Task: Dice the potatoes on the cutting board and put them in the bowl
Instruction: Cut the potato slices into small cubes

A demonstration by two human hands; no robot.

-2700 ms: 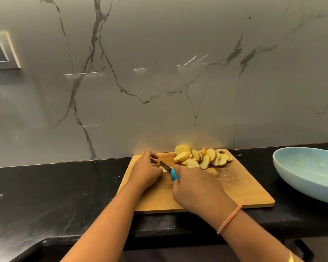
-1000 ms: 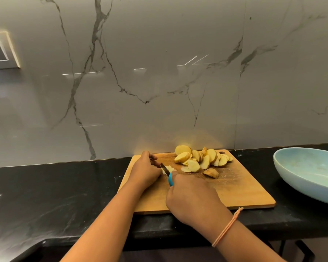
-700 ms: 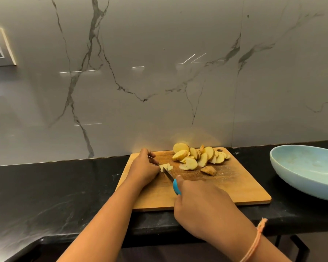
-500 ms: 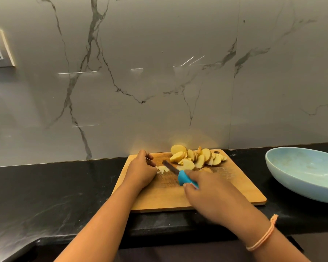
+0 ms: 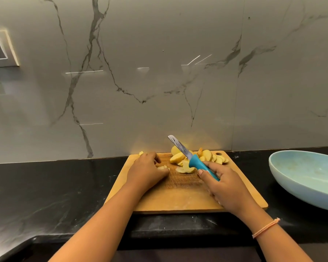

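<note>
Far left on the wall, switch plate (image 5: 2, 49), cut off by the frame edge. Grey veined marble backsplash (image 5: 159, 82) runs across the back, with black countertop (image 5: 45, 195) below it. Wooden cutting board (image 5: 178, 197) lies on the counter at centre, its near edge at the counter's front. One small potato bit (image 5: 141, 153) sits at the board's far left corner. Left hand (image 5: 146, 170) is palm down on the left part of the board, fingers curled, thumb and fingers closed round a few pale diced pieces (image 5: 163, 167) that touch the board. Just right of them, a partly cut slice (image 5: 185, 169) lies flat. Knife (image 5: 189, 157) has a teal handle and is lifted off the board, blade tilted up with the tip pointing far-left, over the potato. Pile of potato slices (image 5: 206, 156) lies at the far right of the board, overlapping, and is partly hidden by the knife. Right hand (image 5: 227, 188) is wrapped round the knife handle, thumb on the near side, over the right half of the board. Thin orange bracelet (image 5: 266, 227) is on the right wrist. Light blue bowl (image 5: 307, 178) stands on the counter at right, apart from the board, cut off by the frame edge.
</note>
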